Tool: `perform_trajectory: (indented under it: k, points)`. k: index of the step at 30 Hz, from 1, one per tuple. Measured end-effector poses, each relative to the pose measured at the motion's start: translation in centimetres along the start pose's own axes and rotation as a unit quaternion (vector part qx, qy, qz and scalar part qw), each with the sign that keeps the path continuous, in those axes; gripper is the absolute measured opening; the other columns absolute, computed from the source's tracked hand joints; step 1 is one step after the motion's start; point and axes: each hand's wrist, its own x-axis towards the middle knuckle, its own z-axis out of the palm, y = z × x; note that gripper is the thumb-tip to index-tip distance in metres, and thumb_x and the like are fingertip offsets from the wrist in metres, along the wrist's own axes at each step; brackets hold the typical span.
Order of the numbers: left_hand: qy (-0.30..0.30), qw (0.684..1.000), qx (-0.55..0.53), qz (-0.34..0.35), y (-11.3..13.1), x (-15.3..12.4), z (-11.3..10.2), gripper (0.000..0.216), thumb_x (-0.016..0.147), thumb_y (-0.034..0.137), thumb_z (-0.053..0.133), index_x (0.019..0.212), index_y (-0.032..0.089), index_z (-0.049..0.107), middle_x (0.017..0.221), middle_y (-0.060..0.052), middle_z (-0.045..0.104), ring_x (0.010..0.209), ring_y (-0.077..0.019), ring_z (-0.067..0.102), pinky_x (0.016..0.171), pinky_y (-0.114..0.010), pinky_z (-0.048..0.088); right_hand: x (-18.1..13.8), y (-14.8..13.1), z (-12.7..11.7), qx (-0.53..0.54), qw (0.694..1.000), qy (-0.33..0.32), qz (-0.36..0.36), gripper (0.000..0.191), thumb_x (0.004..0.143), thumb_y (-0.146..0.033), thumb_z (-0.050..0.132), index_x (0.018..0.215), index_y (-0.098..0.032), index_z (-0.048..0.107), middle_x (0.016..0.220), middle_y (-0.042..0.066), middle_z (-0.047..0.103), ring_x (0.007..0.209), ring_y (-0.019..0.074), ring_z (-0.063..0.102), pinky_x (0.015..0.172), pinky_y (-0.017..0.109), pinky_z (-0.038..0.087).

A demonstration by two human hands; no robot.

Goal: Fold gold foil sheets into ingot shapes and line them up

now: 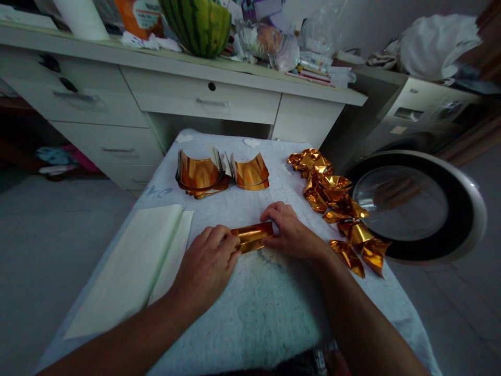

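Observation:
A folded strip of gold foil paper (252, 236) lies on the white cloth-covered table (258, 308) between my hands. My left hand (209, 261) pinches its left end with curled fingers. My right hand (291, 232) presses its right end, fingers bent down on it. Two stacks of curved gold foil sheets (198, 175) (251, 172) stand at the far side of the table. A row of several folded gold foil pieces (336, 201) runs along the table's right edge.
A pale folded sheet (136, 266) lies on the table's left. Behind stands a white desk with drawers (203, 99) bearing a watermelon (201, 26) and clutter. A round washing-machine door (418, 203) hangs open at the right.

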Motion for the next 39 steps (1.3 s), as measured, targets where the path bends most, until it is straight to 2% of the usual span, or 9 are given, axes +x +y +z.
perform_trajectory:
  k: [4,8,16,19,21,27,30,35,39]
  points:
    - [0.050,0.998,0.002,-0.031,0.0,0.0,0.3,0.035,0.083,0.018,0.062,0.117,0.014,0.056,0.113,-0.013,0.056,0.104,-0.0311,0.052,0.091,-0.050,0.049,0.0,-0.3,-0.6,0.013,0.999,-0.030,0.004,0.024,0.074,-0.018,0.076,0.093,-0.019,0.061,0.106,0.006,0.054,0.099,0.0217,0.045,0.088,0.035,0.038]
    - [0.065,0.997,-0.004,-0.046,-0.1,-0.1,0.6,0.053,0.082,0.021,0.062,0.132,0.014,0.046,0.123,-0.015,0.054,0.114,-0.0340,0.048,0.096,-0.052,0.045,0.0,-0.3,-0.9,0.011,0.999,-0.053,0.001,0.019,0.076,-0.017,0.077,0.090,-0.019,0.065,0.105,0.005,0.055,0.100,0.0217,0.045,0.089,0.036,0.036]
    - [0.011,0.985,-0.151,-0.081,-0.3,0.1,-0.2,0.021,0.083,0.021,0.059,0.104,0.021,0.058,0.101,-0.005,0.062,0.101,-0.0269,0.054,0.089,-0.045,0.045,-0.2,-0.1,-1.0,0.070,0.996,-0.042,-0.035,0.011,0.079,-0.012,0.073,0.079,-0.018,0.063,0.097,0.003,0.058,0.097,0.0191,0.048,0.088,0.034,0.036]
    - [0.011,0.974,-0.207,-0.091,-0.3,0.3,-0.9,0.007,0.087,0.027,0.055,0.091,0.022,0.059,0.093,-0.003,0.062,0.095,-0.0243,0.055,0.084,-0.040,0.045,-0.1,-0.2,-1.2,0.138,0.989,-0.031,-0.045,0.010,0.083,-0.015,0.068,0.078,-0.018,0.060,0.089,0.001,0.058,0.089,0.0163,0.050,0.084,0.032,0.038]
    - [0.016,0.964,-0.246,-0.099,-0.2,0.4,-1.3,0.010,0.089,0.030,0.052,0.086,0.022,0.058,0.089,-0.002,0.062,0.091,-0.0228,0.056,0.082,-0.038,0.045,-0.1,-0.4,-1.3,0.212,0.976,-0.033,-0.026,0.009,0.085,-0.019,0.066,0.079,-0.018,0.059,0.080,-0.001,0.055,0.078,0.0136,0.050,0.074,0.028,0.039]
    - [0.017,0.906,-0.389,-0.165,-0.3,0.4,-1.8,0.017,0.091,0.037,0.054,0.086,0.022,0.060,0.080,0.002,0.063,0.077,-0.0170,0.059,0.072,-0.030,0.045,-0.3,-1.0,-1.0,0.413,0.908,-0.065,0.023,0.019,0.083,-0.034,0.070,0.087,-0.019,0.060,0.075,-0.003,0.055,0.066,0.0107,0.050,0.058,0.023,0.039]
    - [0.030,0.874,-0.449,-0.186,-0.5,0.5,-1.5,0.016,0.090,0.037,0.057,0.090,0.021,0.060,0.083,0.001,0.065,0.080,-0.0167,0.061,0.075,-0.029,0.047,-0.3,-1.0,-0.5,0.477,0.876,-0.067,0.037,0.025,0.083,-0.039,0.072,0.090,-0.018,0.061,0.078,-0.001,0.060,0.068,0.0105,0.054,0.060,0.023,0.042]
    - [0.017,0.786,-0.573,-0.232,-0.1,0.8,-1.4,0.019,0.088,0.035,0.061,0.099,0.020,0.058,0.092,-0.001,0.069,0.082,-0.0168,0.067,0.075,-0.031,0.054,-0.1,-0.9,0.3,0.560,0.825,-0.063,0.041,0.024,0.081,-0.035,0.075,0.090,-0.017,0.063,0.084,-0.001,0.065,0.077,0.0113,0.060,0.072,0.024,0.047]
    - [0.015,0.769,-0.591,-0.242,0.1,0.8,-1.4,0.018,0.087,0.032,0.063,0.099,0.020,0.057,0.096,-0.002,0.071,0.084,-0.0169,0.069,0.076,-0.031,0.056,0.0,-0.8,0.6,0.569,0.817,-0.067,0.061,0.025,0.080,-0.034,0.076,0.092,-0.017,0.063,0.083,-0.001,0.067,0.077,0.0119,0.062,0.071,0.024,0.048]
